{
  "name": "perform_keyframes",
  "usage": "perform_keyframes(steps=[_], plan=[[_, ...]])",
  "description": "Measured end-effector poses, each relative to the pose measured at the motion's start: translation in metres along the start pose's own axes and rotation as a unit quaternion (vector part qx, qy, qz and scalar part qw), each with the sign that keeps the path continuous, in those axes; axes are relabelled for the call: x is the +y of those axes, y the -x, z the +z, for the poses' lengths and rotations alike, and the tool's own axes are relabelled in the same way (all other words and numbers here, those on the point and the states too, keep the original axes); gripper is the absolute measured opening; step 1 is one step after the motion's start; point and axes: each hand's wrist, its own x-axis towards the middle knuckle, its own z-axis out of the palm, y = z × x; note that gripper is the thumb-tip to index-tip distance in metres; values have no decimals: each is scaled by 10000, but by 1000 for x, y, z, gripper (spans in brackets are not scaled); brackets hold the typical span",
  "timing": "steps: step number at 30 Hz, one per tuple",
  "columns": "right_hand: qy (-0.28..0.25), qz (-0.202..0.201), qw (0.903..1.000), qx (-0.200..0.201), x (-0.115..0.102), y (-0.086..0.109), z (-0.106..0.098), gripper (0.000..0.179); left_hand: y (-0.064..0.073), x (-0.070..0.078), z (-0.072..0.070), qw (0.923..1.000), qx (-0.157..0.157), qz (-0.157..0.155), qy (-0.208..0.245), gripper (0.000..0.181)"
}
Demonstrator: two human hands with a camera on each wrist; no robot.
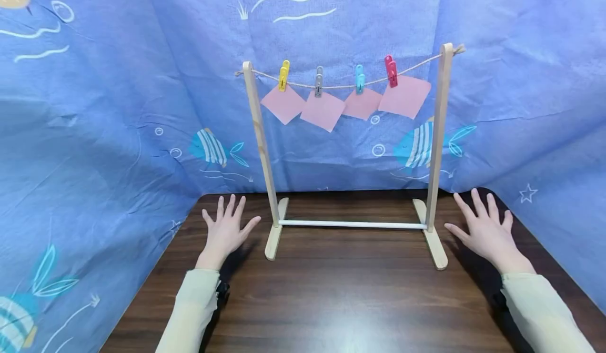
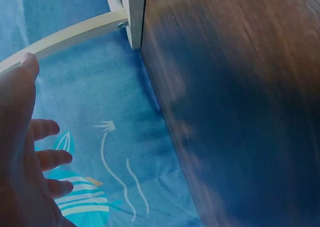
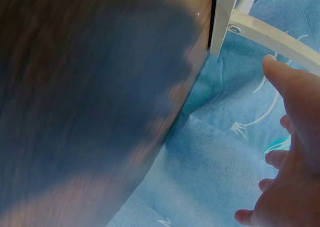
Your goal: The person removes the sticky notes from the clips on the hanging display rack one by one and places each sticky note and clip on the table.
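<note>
Head view shows four pink paper squares (image 1: pixel 323 112) hanging from a string (image 1: pixel 341 87) on a wooden rack (image 1: pixel 440 137), clipped by yellow (image 1: pixel 283 77), gray (image 1: pixel 319 82), light-blue (image 1: pixel 360 82) and red clothespins (image 1: pixel 391 71). Beside the rack's feet, the left hand (image 1: pixel 224 233) and right hand (image 1: pixel 488 235) are splayed, grip released, over a dark wood table (image 1: pixel 350 290). Fish-patterned blue fabric (image 1: pixel 331 32) drapes behind.

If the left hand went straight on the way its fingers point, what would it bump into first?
Probably the blue cloth behind the table. The left hand seems to point there, passing just left of the wooden post, though depth is hard to judge.
</note>
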Motion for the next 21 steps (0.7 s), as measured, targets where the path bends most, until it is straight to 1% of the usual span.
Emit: perform_keyframes(steps=[5,10,13,15,18,21], plan=[[-63,-28,10000,45,-1,2,-1,87,-1,1,-3,10000,-25,24,6,89],[-261,-172,9994,171,-7,0,-7,78,-2,4,-14,9997,94,196,-74,81],[-380,-437,9973,447,-14,-1,-15,65,-2,6,-21,9985,326,435,-97,74],[-416,-594,9955,617,-18,-1,-20,55,-2,9,-27,9961,575,663,-71,69],[-513,-695,9939,692,-25,-1,-29,43,-1,15,-36,9900,978,1013,-30,61],[-575,-753,9925,776,-34,1,-39,35,-1,22,-45,9859,1192,1174,-6,54]])
